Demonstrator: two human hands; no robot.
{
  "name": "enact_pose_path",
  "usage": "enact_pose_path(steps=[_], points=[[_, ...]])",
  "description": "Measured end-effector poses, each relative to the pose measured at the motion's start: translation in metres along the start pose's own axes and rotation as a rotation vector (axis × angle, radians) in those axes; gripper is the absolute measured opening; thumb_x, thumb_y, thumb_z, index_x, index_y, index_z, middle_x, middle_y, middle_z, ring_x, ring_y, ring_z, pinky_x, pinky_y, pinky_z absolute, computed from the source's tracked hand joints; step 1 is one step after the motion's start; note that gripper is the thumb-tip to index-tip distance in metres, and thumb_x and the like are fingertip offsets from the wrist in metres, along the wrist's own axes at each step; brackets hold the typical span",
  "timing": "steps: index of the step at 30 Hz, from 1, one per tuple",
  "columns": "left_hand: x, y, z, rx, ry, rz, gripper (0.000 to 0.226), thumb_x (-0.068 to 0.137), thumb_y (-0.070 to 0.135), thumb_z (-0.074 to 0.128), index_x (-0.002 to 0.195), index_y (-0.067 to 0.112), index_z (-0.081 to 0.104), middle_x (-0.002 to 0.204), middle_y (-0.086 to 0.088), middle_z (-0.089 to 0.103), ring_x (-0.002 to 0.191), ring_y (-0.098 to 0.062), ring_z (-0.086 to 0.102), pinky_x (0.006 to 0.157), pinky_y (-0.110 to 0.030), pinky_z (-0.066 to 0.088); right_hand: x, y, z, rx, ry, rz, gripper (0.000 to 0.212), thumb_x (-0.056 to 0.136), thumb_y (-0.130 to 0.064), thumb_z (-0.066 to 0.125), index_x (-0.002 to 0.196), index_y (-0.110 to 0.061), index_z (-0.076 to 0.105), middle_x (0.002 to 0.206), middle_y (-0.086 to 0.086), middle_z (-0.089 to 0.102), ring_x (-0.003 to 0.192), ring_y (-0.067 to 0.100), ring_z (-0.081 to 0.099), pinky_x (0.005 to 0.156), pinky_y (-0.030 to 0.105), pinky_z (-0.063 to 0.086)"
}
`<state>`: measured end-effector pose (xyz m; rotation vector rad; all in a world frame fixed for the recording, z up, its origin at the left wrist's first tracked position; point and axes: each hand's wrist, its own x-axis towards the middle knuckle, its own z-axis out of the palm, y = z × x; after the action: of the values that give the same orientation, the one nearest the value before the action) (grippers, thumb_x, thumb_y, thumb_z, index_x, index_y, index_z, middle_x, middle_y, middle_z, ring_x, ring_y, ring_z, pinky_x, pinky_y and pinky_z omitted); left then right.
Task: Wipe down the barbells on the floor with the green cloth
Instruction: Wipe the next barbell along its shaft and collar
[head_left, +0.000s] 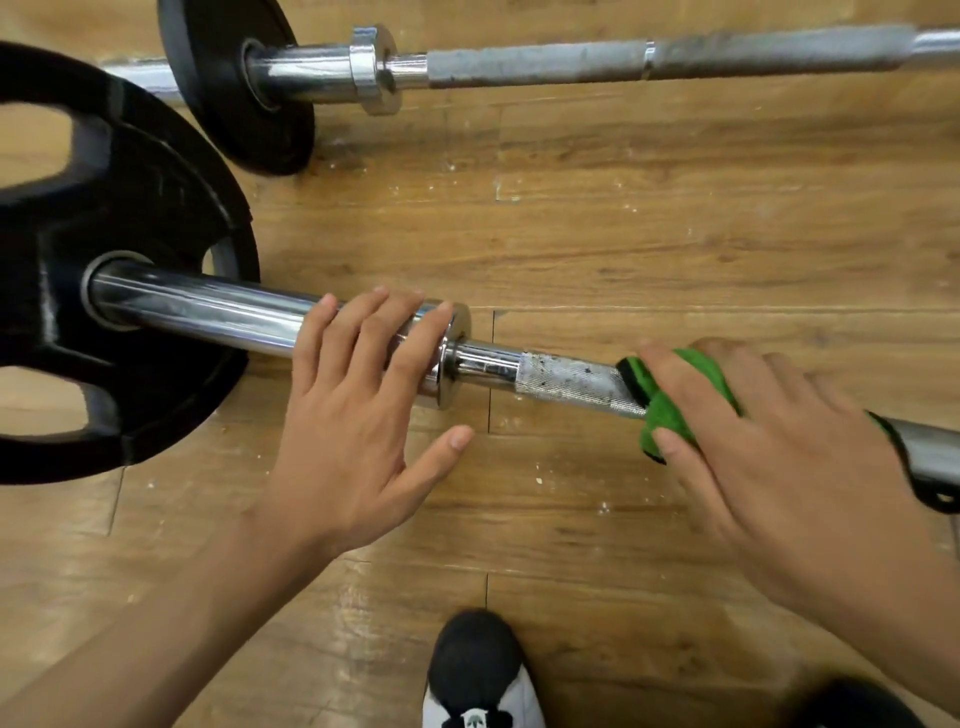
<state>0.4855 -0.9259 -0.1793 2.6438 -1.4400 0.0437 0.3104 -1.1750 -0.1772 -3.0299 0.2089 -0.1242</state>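
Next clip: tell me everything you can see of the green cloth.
The green cloth is bright green with a fuzzy pile and a dark trim along its edge. It is bunched and wrapped round the shaft of the near barbell, at the right end of the speckled knurled stretch. The right hand grips it there, thumb on the near side and fingers over the top, hiding most of it. A sliver shows again past the hand.

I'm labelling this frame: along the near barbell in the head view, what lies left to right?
Black weight plate → chrome sleeve → left hand → knurled shaft → green cloth, held by the right hand.
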Motion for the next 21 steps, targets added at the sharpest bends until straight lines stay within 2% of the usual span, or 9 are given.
enact_pose_path(steps=[3,6,9,11,13,15,18,21], points=[[0.015,-0.002,-0.011,0.033,-0.069,0.019,0.067,0.104,0.058,0.031,0.152,0.012,0.044,0.14,-0.012,0.055,0.127,-0.037,0.05,0.115,-0.055,0.03,0.005,-0.006,0.0,0.008,0.023,0.02,0.054,0.102,-0.035,0.042,0.15,-0.01,0.047,0.116,0.022,0.057,0.087,0.041,0.058,0.069,0.048,0.047],[0.029,-0.002,-0.014,0.012,-0.098,0.027,0.064,0.106,0.054,0.031,0.147,0.009,0.05,0.139,-0.011,0.058,0.12,-0.034,0.056,0.105,-0.053,0.036,0.036,-0.047,0.007,0.018,0.029,0.019,0.055,0.103,-0.038,0.039,0.151,-0.011,0.044,0.115,0.02,0.058,0.088,0.039,0.06,0.072,0.046,0.05],[0.025,0.003,-0.012,-0.019,-0.068,0.014,0.062,0.107,0.049,0.031,0.147,0.005,0.051,0.139,-0.013,0.059,0.118,-0.034,0.057,0.108,-0.054,0.035,0.063,-0.082,0.013,0.015,-0.017,-0.046,0.061,0.103,-0.039,0.031,0.158,-0.013,0.035,0.124,0.014,0.058,0.096,0.035,0.062,0.077,0.045,0.049],[0.022,0.003,-0.012,-0.052,-0.056,0.009,0.064,0.108,0.048,0.028,0.151,0.004,0.047,0.148,-0.013,0.054,0.126,-0.034,0.055,0.115,-0.054,0.031,0.064,-0.076,0.008,0.051,-0.042,-0.07,0.062,0.103,-0.039,0.032,0.162,-0.018,0.027,0.131,0.011,0.056,0.101,0.033,0.062,0.079,0.045,0.049],[0.018,0.001,-0.012,-0.073,-0.044,0.029,0.068,0.109,0.05,0.025,0.157,0.005,0.04,0.163,-0.013,0.04,0.142,-0.034,0.046,0.121,-0.057,0.026,0.043,-0.055,0.001,0.112,-0.051,-0.092,0.06,0.105,-0.036,0.036,0.163,-0.025,0.026,0.134,0.009,0.057,0.101,0.033,0.063,0.078,0.044,0.051],[0.009,0.0,-0.01,-0.088,-0.024,0.079,0.07,0.109,0.051,0.024,0.162,0.005,0.029,0.171,-0.012,0.026,0.157,-0.032,0.027,0.126,-0.06,0.016,0.016,-0.026,-0.007,0.099,-0.043,-0.069,0.058,0.105,-0.036,0.038,0.162,-0.029,0.029,0.137,0.011,0.058,0.097,0.036,0.063,0.075,0.046,0.051],[-0.006,0.007,-0.004,-0.099,0.008,0.071,0.073,0.109,0.051,0.023,0.164,0.003,0.014,0.173,-0.014,0.015,0.161,-0.034,0.008,0.129,-0.056,0.0,-0.013,0.002,-0.009,0.044,-0.03,-0.043,0.059,0.105,-0.033,0.044,0.162,-0.025,0.033,0.143,0.019,0.055,0.095,0.043,0.061,0.077,0.051,0.049],[-0.011,0.019,0.005,-0.162,0.047,0.001,0.076,0.11,0.054,0.015,0.163,0.0,0.01,0.173,-0.018,0.013,0.161,-0.036,0.005,0.129,-0.055,-0.003,-0.005,-0.018,0.003,0.038,0.027,-0.02,0.062,0.104,-0.021,0.058,0.161,-0.019,0.034,0.144,0.021,0.057,0.094,0.042,0.062,0.076,0.052,0.049]])
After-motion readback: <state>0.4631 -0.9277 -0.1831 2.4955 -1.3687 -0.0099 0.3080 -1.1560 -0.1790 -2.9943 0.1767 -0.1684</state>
